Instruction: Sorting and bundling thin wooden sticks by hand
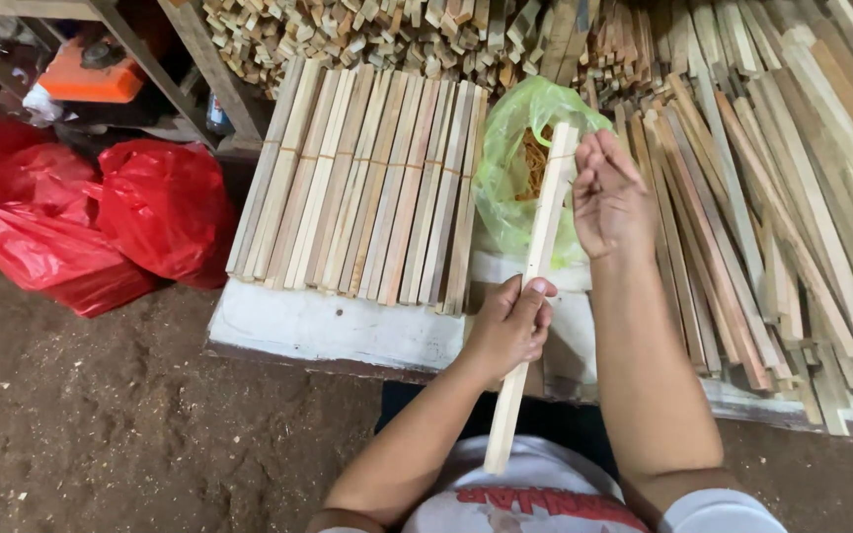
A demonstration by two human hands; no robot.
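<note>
Wooden stick [535, 286] looks like a light, stiff slat of pale raw wood, probably a bit splintery, so a grip around the middle seems the safe bet. From the head view, the left hand [510, 326] is wrapped around it just below mid-length, and the right hand [609, 192] has its fingers bunched together right beside the top end, pinching something too small to make out. Behind the stick sits a green plastic bag [515, 148], left of it a bundle of slats [367, 188], right of it loose slats [782, 217]. Red bags [101, 217] sit far left on the dirt floor [130, 415].
</note>
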